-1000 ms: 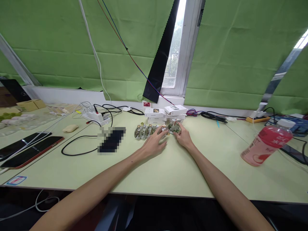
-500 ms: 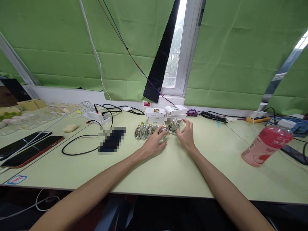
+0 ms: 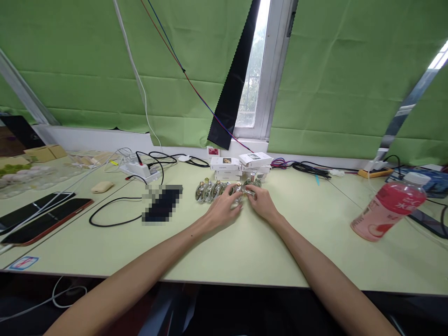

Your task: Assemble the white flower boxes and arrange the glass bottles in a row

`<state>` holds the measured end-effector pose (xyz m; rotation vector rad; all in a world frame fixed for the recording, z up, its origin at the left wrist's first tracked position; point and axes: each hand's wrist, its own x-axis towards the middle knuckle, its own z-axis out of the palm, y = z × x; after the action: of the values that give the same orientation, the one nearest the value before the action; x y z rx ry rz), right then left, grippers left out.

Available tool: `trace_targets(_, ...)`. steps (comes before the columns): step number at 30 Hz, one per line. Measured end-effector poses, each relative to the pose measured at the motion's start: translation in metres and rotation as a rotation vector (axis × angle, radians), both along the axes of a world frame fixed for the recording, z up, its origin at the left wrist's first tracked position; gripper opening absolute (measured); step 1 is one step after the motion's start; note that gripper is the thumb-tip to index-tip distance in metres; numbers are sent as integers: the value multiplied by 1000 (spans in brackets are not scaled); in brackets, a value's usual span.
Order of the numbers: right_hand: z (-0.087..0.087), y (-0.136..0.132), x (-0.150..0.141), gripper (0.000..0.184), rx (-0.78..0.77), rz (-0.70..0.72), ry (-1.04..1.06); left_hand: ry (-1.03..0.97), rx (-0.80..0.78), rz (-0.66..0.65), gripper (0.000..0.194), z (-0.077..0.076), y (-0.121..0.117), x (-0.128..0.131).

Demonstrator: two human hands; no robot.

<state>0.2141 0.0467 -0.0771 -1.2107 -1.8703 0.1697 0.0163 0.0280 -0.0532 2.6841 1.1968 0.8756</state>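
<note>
Several round, shiny, silvery objects (image 3: 209,190) with small gold-coloured tops stand upright in a close row on the table; their exact kind is too small to make out. My left hand (image 3: 224,207) curls around the right end of that row, thumb and fingers on the last object (image 3: 238,187). Just to its right, my right hand (image 3: 262,201) has its bent fingers on a separate silvery object (image 3: 252,179), partly hiding it. Both hands are close together, with my forearms resting over the table's front edge.
White boxes (image 3: 226,167) are stacked behind the row. A phone-like blurred thing (image 3: 163,204) lies to the left, near a power strip (image 3: 140,169) and cables. Two phones (image 3: 49,221) lie farther left. A pink drink bottle (image 3: 390,207) stands at the right.
My right hand has moved left and closed its fingers onto the separate silvery object. My left hand has hardly moved at the row's right end.
</note>
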Motion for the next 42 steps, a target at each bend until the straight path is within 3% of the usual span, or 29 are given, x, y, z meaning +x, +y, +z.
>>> trace_targets(9,0,-3,1,40,-157,-29,-75,-1,33,18,30,2,-2,0)
trace_targets(42,0,-2,0,20,-150,-29,-207,-59,-45,-6,21,6,-7,2)
